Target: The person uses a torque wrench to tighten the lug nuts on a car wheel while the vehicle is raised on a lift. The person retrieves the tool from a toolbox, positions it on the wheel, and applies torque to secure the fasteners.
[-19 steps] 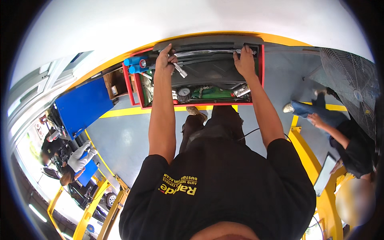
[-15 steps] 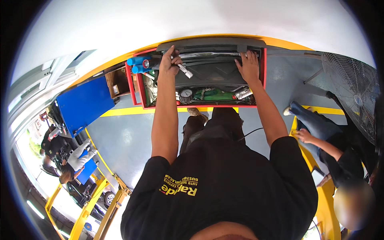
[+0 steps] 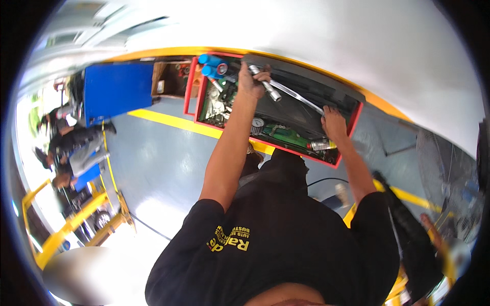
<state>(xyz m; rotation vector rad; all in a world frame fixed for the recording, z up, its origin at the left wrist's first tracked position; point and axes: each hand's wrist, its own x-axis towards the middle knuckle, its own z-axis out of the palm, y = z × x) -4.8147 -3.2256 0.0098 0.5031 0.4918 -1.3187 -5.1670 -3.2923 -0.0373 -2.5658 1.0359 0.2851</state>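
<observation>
A long chrome wrench [image 3: 296, 95] slants over the black tray of a red toolbox [image 3: 331, 163]. My right hand [image 3: 334, 124] is closed around its near right end. At the far left end my left hand [image 3: 251, 84] is closed on a short chrome socket piece [image 3: 272, 92], which points down to the right beside the wrench's head; whether the two are joined I cannot tell. Below the tray, a round dial gauge [image 3: 257, 124] and a small light-coloured canister [image 3: 322, 146] lie in the green-lined toolbox. Loose metal parts [image 3: 218, 106] fill its left side.
Two blue cylinders [image 3: 210, 65] stand at the toolbox's far left corner. Left of it are an open wooden compartment [image 3: 171, 81] and a blue panel [image 3: 118, 92]. A white surface rises behind. A fan [image 3: 449, 168] and another person [image 3: 416, 239] are at the right; more people are at the far left.
The wrench has come up from the tray and now slants between my hands. My right hand has closed around its end. The whole view has turned, tilting the toolbox down to the right.
</observation>
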